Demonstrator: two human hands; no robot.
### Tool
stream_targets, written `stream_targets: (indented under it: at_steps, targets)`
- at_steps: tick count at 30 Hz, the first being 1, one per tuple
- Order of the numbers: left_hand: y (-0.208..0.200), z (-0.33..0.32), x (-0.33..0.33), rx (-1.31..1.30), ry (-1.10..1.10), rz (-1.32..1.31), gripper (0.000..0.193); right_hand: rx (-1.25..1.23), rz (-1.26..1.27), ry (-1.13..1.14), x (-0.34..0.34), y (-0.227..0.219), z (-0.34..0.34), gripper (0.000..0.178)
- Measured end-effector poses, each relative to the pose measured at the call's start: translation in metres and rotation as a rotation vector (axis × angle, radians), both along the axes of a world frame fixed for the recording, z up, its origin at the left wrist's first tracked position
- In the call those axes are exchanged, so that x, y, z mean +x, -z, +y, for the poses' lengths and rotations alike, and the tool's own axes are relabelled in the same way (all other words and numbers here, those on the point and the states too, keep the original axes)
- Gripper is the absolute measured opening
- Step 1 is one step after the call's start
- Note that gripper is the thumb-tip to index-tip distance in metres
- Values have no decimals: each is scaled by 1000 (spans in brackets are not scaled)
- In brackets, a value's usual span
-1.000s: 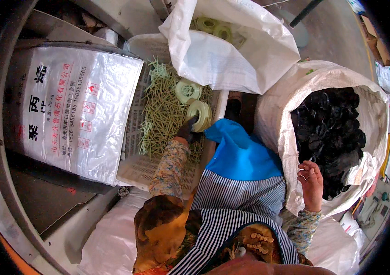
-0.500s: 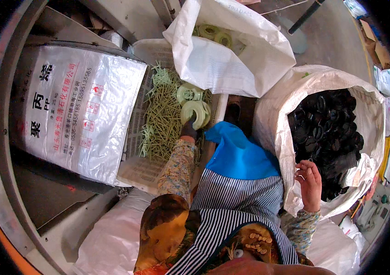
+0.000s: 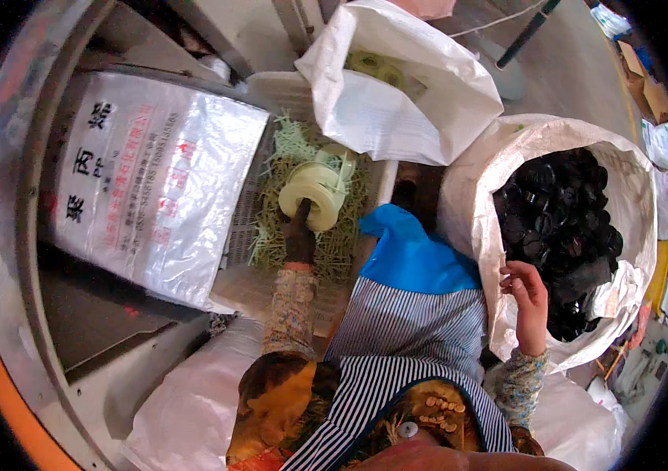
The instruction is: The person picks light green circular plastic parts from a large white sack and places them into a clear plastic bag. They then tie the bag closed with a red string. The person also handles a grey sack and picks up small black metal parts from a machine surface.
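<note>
My left hand (image 3: 298, 239), in a dark glove, reaches into a white plastic crate (image 3: 381, 184). Its fingers are hooked into the hole of a pale green plastic spool (image 3: 312, 191) and closed on it. Around the spool lie many thin pale green plastic sticks (image 3: 326, 251), and a second pale green round piece (image 3: 340, 159) shows just behind it. My right hand (image 3: 532, 302) is bare, raised at the near left rim of a white woven sack (image 3: 467, 184). Its fingers are bent but apart, with nothing visible in them. Black round plastic parts (image 3: 554, 204) fill that sack.
Another white sack (image 3: 381, 118) stands open behind the crate, with pale green round pieces inside. Left of the crate, a printed white plastic bag (image 3: 161, 188) lies against metal machine framing (image 3: 16, 235). A pole (image 3: 526, 35) rises at the back right.
My left hand has shifted left and slightly nearer, tilting the pale green spool so its hole faces me. My right hand has turned a little, its fingers still bent beside the sack rim.
</note>
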State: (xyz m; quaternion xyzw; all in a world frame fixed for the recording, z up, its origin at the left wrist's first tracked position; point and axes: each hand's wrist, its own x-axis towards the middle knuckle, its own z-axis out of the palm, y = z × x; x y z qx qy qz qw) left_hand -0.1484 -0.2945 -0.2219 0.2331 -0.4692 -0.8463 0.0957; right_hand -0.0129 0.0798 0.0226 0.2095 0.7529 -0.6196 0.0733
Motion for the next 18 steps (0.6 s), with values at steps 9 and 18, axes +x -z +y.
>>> stream_targets:
  at_steps: [9,18]
  targets:
    - [-104,-62,30,-1237,-52,370,46,-196,73,-260,24,-15,-26,33]
    - [-235,251,-15,-674,518,576,90,-441,163,-416,47,-39,-41,41]
